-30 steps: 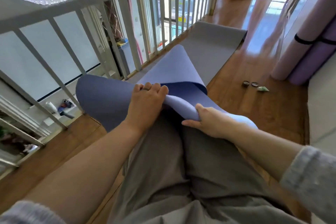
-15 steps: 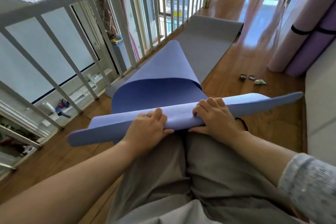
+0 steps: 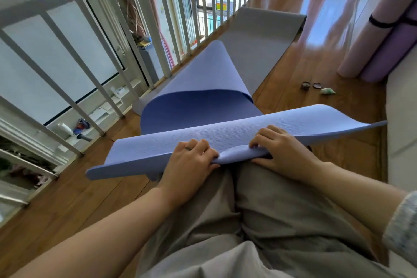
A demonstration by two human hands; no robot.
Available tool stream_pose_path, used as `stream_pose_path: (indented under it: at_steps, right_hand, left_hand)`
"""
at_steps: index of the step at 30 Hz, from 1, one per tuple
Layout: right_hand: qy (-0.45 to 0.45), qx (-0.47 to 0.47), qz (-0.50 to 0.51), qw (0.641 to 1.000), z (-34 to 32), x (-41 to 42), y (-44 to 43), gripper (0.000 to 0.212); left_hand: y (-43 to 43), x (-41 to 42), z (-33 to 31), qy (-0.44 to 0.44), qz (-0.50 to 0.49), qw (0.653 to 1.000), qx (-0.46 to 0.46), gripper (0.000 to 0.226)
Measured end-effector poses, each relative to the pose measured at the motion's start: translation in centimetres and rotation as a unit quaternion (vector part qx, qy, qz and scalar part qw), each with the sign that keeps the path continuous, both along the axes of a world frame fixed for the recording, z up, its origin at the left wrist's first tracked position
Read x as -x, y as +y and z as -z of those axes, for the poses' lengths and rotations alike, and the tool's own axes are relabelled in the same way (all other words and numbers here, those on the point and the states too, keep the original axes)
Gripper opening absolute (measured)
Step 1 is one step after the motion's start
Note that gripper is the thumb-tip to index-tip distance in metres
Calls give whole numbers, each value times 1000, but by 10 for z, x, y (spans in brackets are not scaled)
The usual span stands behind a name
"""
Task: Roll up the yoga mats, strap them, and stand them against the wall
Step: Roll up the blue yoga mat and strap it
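no text, label or number can be read.

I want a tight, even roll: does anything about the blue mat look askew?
Yes. The blue mat arches up in a loose fold instead of lying flat, and its near edge puckers between the left hand and right hand, so the roll may start uneven.
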State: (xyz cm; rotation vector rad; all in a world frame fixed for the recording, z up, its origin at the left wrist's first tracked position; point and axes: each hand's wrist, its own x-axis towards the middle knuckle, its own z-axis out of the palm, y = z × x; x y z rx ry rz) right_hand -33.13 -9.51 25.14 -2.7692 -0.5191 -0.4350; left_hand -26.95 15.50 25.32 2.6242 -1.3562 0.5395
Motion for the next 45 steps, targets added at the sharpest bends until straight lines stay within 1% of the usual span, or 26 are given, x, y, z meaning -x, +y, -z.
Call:
stream_pose_path:
  at_steps: [2,3,5,7,10,13,17,20,21,23,24,25,27,30,31,33,34,35,37,39,40,42,45]
  right_hand:
    - [3,-17,0,1000,-2,2,-3,21]
    - [-20,4,6,1000,-1,3,-3,20]
    - [-85,77,24,993,3,6,-1,22]
    - [-126,111,50,984,5,11,1,28]
    - [-116,77,80,987,5,16,6,34]
    - [-91,39,88,991,4,18,8,39]
    - [-75,15,78,994,4,13,4,44]
    - [-27,-15,52,998,-1,2,-2,44]
    - [20,-33,49,998,-5,-4,-5,43]
    - [150,-57,52,986,-16,-19,-11,40]
    - [206,-47,54,976,-22,-28,-13,38]
    - [243,-31,55,968,-26,-38,-16,37]
    - [274,-18,61,960,-28,-53,-19,36]
    - [272,-35,92,957,-25,-61,-23,34]
    - [268,-49,106,956,-24,-62,-24,34]
    - [255,-87,128,955,-25,-66,-26,40]
    - [244,-94,133,956,-26,-68,-27,42]
    - [232,-92,137,959,-25,-70,-27,44]
    - [204,-89,137,965,-21,-72,-28,48]
    - [178,-109,141,968,-16,-74,-31,56]
    - [168,-114,149,968,-14,-76,-33,61]
    - [155,-88,148,973,-12,-82,-35,63]
    - [102,-32,90,990,-7,-86,-32,62]
  left_hand:
    - [0,4,-1,38,-23,999,16,29]
    - [0,5,-2,54,-33,998,24,29]
    - [0,8,-4,77,-46,995,36,29]
    - [1,11,-6,91,-50,993,48,27]
    - [4,12,-8,114,-47,990,71,24]
    - [9,6,-10,149,-14,986,79,34]
    - [13,-7,-15,216,11,973,83,43]
    - [11,-20,-17,258,19,963,80,45]
    - [9,-26,-18,281,18,956,79,43]
    - [5,-39,-20,332,19,940,71,38]
    - [3,-46,-21,349,24,935,62,34]
    - [1,-52,-22,358,30,932,50,29]
    - [-1,-61,-22,354,45,934,27,24]
    - [-1,-70,-18,328,80,941,20,26]
    - [-1,-73,-16,309,91,946,25,31]
    - [-1,-79,-10,233,98,967,32,41]
    - [-2,-83,-7,194,99,975,34,45]
    - [-3,-87,-6,173,102,979,35,48]
    - [-4,-91,-4,167,108,978,54,43]
    - [-4,-91,-5,167,123,975,78,31]
    - [-4,-90,-4,152,135,975,87,26]
    - [-1,-90,0,98,164,977,97,26]
    - [1,-91,-2,48,184,979,75,46]
